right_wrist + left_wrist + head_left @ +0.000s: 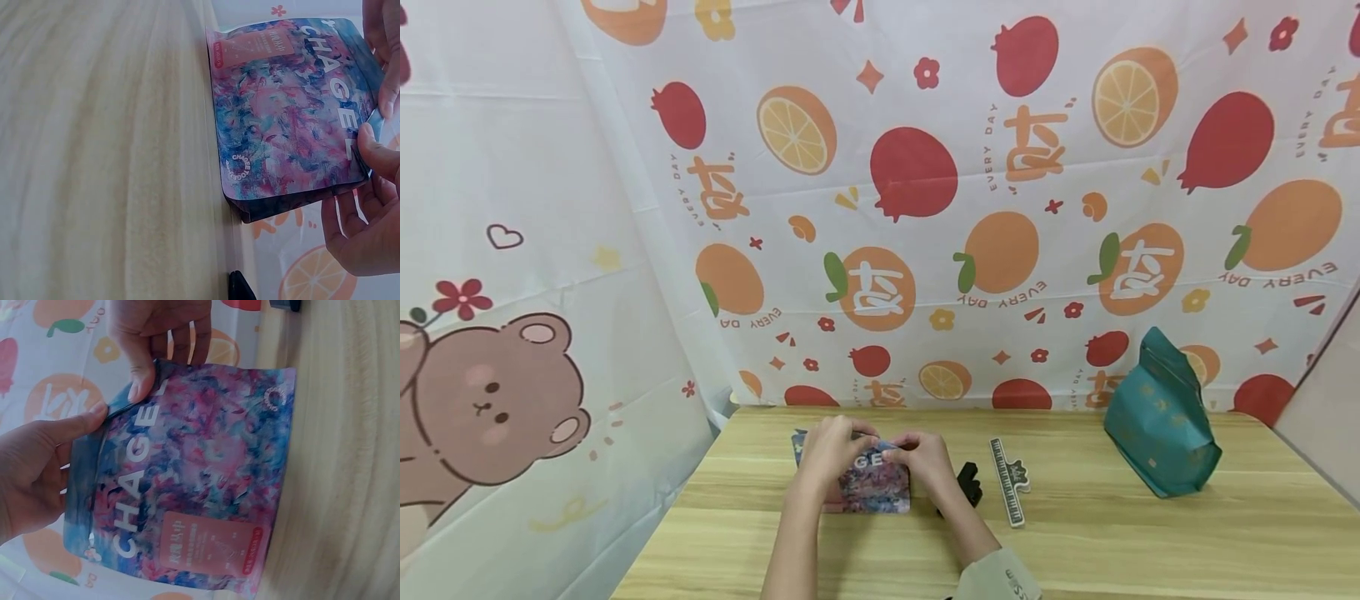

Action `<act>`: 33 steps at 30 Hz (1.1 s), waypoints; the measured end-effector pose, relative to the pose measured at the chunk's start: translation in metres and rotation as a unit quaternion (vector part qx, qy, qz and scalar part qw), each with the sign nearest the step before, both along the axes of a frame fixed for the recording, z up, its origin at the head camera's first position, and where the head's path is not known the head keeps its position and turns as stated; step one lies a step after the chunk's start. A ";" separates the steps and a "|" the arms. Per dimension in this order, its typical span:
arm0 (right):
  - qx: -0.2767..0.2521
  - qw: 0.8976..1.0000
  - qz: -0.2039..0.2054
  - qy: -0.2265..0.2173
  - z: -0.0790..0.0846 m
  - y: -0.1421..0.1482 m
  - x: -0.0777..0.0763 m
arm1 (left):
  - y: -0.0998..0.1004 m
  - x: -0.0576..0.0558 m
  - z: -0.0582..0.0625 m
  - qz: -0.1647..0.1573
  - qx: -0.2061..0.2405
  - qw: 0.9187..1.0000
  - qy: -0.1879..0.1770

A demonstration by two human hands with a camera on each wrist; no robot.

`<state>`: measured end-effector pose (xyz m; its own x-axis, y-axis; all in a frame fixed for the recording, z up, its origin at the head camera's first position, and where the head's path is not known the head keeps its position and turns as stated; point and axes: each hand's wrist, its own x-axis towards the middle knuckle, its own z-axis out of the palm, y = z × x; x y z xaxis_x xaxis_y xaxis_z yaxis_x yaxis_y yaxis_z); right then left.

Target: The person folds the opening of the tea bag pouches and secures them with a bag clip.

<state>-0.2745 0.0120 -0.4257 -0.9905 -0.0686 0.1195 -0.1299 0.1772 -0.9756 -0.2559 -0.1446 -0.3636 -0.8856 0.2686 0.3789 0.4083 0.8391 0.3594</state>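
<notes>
A stand-up pouch (871,492) with a pink, blue and purple painted pattern stands on the wooden table in front of me. White capital letters and a pink label (212,544) show on its front. My left hand (829,454) pinches the pouch's top edge between thumb and fingers. Close beside it, my right hand (927,460) pinches the same top edge near its right corner, thumb in front and fingers behind. Between the two thumbs the top edge is bent, as the right wrist view shows at the folded strip (374,122).
Partly behind my right forearm lies a black object (970,483). To its right is a long clip (1009,487) with a piano-key pattern. A teal bag (1161,425) stands at the table's right. Fruit-printed cloth (925,250) hangs behind the table.
</notes>
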 end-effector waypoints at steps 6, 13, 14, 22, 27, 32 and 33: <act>0.005 1.000 0.010 -0.001 -0.003 0.002 -0.001 | -0.005 0.002 0.000 -0.004 0.021 0.999 -0.037; 0.004 1.000 0.015 -0.009 -0.002 0.004 -0.003 | -0.005 0.000 -0.005 0.003 0.039 0.999 -0.020; 0.004 1.000 0.016 -0.010 -0.002 0.004 -0.003 | -0.005 0.000 -0.005 0.005 0.040 0.999 -0.017; -0.006 0.999 0.053 0.001 -0.002 0.007 -0.004 | -0.003 -0.003 -0.005 0.026 0.033 0.999 -0.012; 0.005 0.994 0.104 0.022 0.001 0.009 -0.001 | -0.004 -0.004 -0.006 0.036 0.029 0.999 -0.014; 0.029 0.991 0.115 0.057 0.011 0.005 0.005 | -0.004 -0.004 -0.007 0.032 0.028 0.999 -0.011; 0.034 0.991 0.110 0.065 0.011 0.004 0.005 | -0.003 -0.004 -0.007 0.031 0.028 0.999 -0.009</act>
<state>-0.2694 0.0164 -0.4147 -0.9275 -0.2932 0.2321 -0.2955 0.1947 -0.9353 -0.2595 -0.1480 -0.3707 -0.9066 0.1927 0.3753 0.3497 0.8411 0.4127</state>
